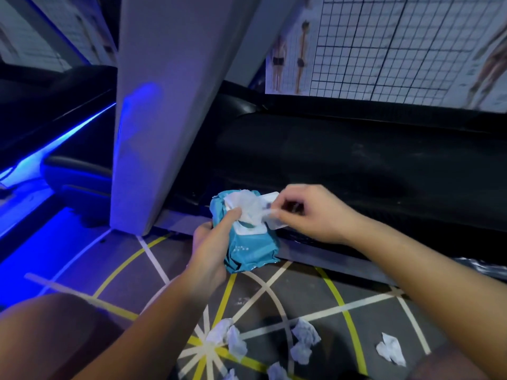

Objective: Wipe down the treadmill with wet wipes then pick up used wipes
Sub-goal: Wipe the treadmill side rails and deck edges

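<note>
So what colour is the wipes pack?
Teal wipes pack with a white lid, seen in the head view.

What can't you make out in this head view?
Head view only:
- wipe pack: print too small and blurred; left hand covers part of it.
- fresh wipe: motion-blurred where the right hand pinches it.
- used wipes on the floor: lowest ones cut off by the bottom edge, count unsure.
- treadmill deck: too dark to judge wet or clean.

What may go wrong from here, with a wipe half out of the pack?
The wipe, pinched by the right hand, looks bunched at the opening of the pack in the left hand; it might tear or drag extra sheets out. Used wipes lie scattered on the floor, so one could be missed.
</note>
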Tool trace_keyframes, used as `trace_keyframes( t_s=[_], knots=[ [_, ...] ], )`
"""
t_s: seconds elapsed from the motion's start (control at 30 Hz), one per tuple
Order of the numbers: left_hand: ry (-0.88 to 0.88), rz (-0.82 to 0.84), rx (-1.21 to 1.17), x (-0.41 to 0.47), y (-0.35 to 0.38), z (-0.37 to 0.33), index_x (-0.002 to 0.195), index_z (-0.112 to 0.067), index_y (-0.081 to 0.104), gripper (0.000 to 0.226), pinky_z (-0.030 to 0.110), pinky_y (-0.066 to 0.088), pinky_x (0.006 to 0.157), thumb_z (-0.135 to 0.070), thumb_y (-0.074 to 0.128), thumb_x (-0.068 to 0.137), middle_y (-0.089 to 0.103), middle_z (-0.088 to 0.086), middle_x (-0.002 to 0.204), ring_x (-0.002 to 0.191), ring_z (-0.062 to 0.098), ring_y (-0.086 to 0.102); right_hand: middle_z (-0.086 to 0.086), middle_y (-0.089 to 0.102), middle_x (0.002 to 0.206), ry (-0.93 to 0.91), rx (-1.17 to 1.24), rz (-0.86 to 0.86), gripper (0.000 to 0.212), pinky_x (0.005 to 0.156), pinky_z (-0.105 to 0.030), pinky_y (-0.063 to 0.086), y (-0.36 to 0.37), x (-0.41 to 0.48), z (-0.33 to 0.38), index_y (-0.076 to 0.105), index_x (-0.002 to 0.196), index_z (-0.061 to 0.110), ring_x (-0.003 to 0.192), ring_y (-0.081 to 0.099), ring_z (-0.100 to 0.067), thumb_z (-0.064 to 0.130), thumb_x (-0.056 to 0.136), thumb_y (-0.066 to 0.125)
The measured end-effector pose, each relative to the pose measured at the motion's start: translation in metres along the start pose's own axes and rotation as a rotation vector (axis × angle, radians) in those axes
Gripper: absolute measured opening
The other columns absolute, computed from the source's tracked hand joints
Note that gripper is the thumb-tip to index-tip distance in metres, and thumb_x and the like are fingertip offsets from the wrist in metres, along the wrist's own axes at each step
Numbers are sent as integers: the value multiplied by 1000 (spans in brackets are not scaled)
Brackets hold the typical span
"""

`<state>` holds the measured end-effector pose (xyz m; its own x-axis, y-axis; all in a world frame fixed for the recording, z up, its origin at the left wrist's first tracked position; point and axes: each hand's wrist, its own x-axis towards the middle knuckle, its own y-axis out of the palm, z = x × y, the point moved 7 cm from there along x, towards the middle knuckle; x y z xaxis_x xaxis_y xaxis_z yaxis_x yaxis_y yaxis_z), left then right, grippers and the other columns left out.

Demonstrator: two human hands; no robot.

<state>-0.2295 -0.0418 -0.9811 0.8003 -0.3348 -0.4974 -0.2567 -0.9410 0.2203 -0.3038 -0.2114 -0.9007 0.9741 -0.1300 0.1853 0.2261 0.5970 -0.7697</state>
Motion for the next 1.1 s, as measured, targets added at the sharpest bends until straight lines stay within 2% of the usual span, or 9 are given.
trace_keyframes(
  t_s=[0.1,0.2,0.37,0.47,0.57,0.67,0.73,0.97,1.1],
  knots=[
    [-17,6,-19,3,-3,4,119,5,66,42,48,65,70,-24,79,91,78,19,99,89,35,78,9,66,78,221,392,-178,10,67,-21,44,-17,1,-20,69,81,17,68,57,-2,20,90,65],
    [-29,-7,-19,6,-5,7,116,4,68,38,45,64,64,-24,78,92,78,18,97,86,34,78,-7,53,78,396,654,-377,24,76,-40,39,-31,0,-44,59,71,11,79,50,-21,35,75,57],
    [-52,-113,-87,21,-22,10,119,-3,69,46,60,61,82,-31,81,84,78,18,102,89,38,77,-19,76,87,612,831,-412,38,85,-46,57,-31,-6,-71,59,106,-9,84,75,-33,23,94,43],
    [-25,-191,-138,29,-35,6,120,-5,68,43,59,62,73,-31,78,86,78,18,102,84,39,77,-13,76,85,669,545,-404,28,85,-50,59,-26,-7,-93,62,97,6,81,75,-28,31,93,50],
    [-18,-218,-143,34,-47,0,119,-7,67,38,57,62,69,-32,73,91,77,18,103,86,38,77,0,72,83,594,85,-260,16,66,-32,55,-21,3,-98,66,88,21,80,69,-17,32,94,57],
    [-56,-184,-152,36,-57,-1,127,-13,66,52,55,63,70,-41,74,84,77,17,110,92,39,77,6,71,77,524,-34,-35,16,58,-23,47,2,22,-94,69,82,27,76,66,-11,30,95,61],
    [-51,-226,-138,34,-68,-5,113,-12,67,32,49,64,63,-33,73,90,77,15,103,83,34,78,6,71,80,541,-62,56,16,58,-22,47,18,37,-98,71,82,27,78,66,-11,29,95,62],
    [-28,-402,-38,44,-110,-15,96,-7,62,24,40,59,67,-24,77,89,72,13,92,77,31,73,11,62,75,375,116,-624,12,53,-12,36,4,97,-65,63,99,15,63,55,-1,21,102,53],
    [-22,-429,-17,51,-127,-24,110,-8,60,33,47,60,84,-27,78,89,71,11,94,85,32,73,-16,71,87,287,-42,-282,12,64,-40,51,76,126,-65,58,105,11,72,66,-36,20,101,52]
  ],
)
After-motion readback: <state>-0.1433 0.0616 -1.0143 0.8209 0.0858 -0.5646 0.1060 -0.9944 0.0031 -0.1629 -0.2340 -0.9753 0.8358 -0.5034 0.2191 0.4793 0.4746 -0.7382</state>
